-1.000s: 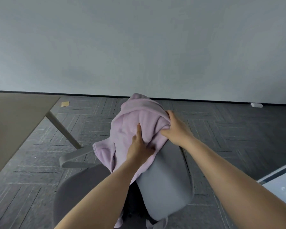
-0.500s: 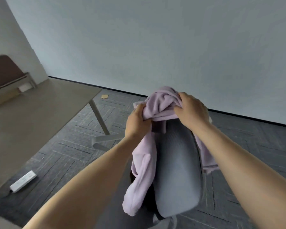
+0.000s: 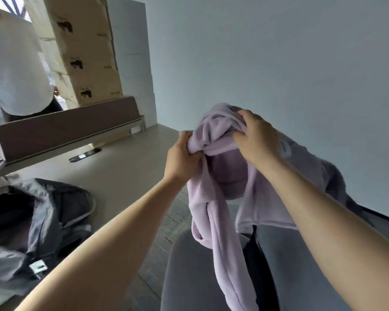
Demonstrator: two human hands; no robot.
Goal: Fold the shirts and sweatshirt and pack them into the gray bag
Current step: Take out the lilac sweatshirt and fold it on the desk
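- A plain pale wall (image 3: pixel 279 63) fills the background, and a smooth beige table (image 3: pixel 126 176) runs along your left, with dark ribbed carpet (image 3: pixel 177 218) showing beyond its edge.
- At the table's far end stands a brown divider panel (image 3: pixel 70 129); behind it rise stacked cardboard boxes (image 3: pixel 85 52), with a person in a white shirt (image 3: pixel 14 68) beside them.
- A slim dark object (image 3: pixel 85 154) lies flat on the table near the divider (too blurred to name).
- The gray bag (image 3: pixel 43 221) sits on the table at your lower left, slack and crumpled, its thin shiny fabric gaping open on a dark inside.
- The sweatshirt (image 3: pixel 220 209) is lilac, soft and fleecy, bunched at the top and hanging in long twisted folds; it is held up in the air in front of you, above a gray chair (image 3: pixel 189 277) with a smooth padded surface.
- Your left hand (image 3: pixel 182 158) grips a wad of the fabric, fingers curled tightly round it.
- Your right hand (image 3: pixel 256 140) clutches the bunched top from above, knuckles up and fingers dug into the cloth.
- Both forearms are bare and stretch forward and upward, the hands close together.
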